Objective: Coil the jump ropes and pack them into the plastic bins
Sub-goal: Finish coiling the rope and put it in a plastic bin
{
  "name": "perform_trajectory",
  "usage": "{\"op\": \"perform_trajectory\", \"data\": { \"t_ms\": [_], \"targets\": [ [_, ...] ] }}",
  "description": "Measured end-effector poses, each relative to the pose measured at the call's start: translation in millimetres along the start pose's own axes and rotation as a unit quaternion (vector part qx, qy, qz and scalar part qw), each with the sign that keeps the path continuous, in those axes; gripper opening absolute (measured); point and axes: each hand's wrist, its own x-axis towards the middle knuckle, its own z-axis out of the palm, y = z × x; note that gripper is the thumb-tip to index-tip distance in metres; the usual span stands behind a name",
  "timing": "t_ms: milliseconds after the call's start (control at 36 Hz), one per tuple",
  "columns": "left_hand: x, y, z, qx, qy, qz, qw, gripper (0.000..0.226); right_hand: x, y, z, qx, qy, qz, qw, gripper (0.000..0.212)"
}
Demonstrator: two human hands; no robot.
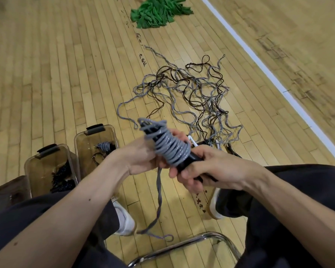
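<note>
Gripping coiled jump rope point(169, 149), right hand point(200, 169)

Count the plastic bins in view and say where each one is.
2. The nearer bin stands left of the left forearm, holding dark ropes; the farther bin stands just right of it. The brown shape at the left edge may be another.

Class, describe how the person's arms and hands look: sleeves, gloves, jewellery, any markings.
Both forearms are bare, with no sleeves in view. The left hand and right hand wear no gloves, and no watch, bracelet or ring shows. A few small dark spots dot the left forearm.
</note>
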Motion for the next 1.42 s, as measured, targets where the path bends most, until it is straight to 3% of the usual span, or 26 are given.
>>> {"op": "perform_trajectory", "data": {
  "t_ms": [56, 167, 278, 417, 667, 778, 917, 972, 1139, 1306, 1417],
  "targets": [
    [2, 6, 9, 0.002, 0.04, 0.004, 0.999, 0.03, 2, -2, -2, 0.008, 0.026, -0.019, 0.999, 0.009],
    [7, 7, 17, -0.006, 0.095, 0.017, 0.995, 0.043, 5, -5, -5, -0.011, 0.075, -0.034, 0.997, 0.01],
    [14, 2, 16, 0.066, 0.144, -0.018, 0.987, 0.026, 6, -7, -12, -0.016, 0.139, -0.024, 0.99, 0.009],
    [12, -2, 15, 0.119, 0.163, -0.003, 0.979, 0.026, 7, -2, -18, -0.13, 0.181, 0.001, 0.975, 0.011],
    [8, 1, 17, 0.133, 0.185, 0.005, 0.974, 0.02, 10, -5, -14, -0.166, 0.252, -0.055, 0.952, 0.009],
    [9, -1, 18, 0.21, 0.154, 0.003, 0.965, 0.026, 11, -5, -23, -0.153, 0.301, -0.06, 0.939, 0.012],
    [9, -7, 19, 0.411, 0.133, -0.01, 0.902, 0.027, 16, 7, -29, -0.212, 0.334, -0.011, 0.918, 0.016],
    [6, -7, 22, 0.442, 0.119, -0.021, 0.889, 0.023, 16, 9, -32, -0.223, 0.338, 0.001, 0.914, 0.018],
    [2, -4, 22, 0.518, 0.123, -0.026, 0.846, 0.044, 18, 12, -36, -0.25, 0.354, 0.024, 0.901, 0.02],
    [2, -7, 20, 0.595, 0.149, -0.017, 0.789, 0.029, 24, 16, -37, -0.281, 0.373, 0.038, 0.883, 0.019],
    [3, -4, 20, 0.665, 0.151, -0.006, 0.731, 0.024, 26, 17, -39, -0.316, 0.36, 0.064, 0.875, 0.018]
  ]
}}
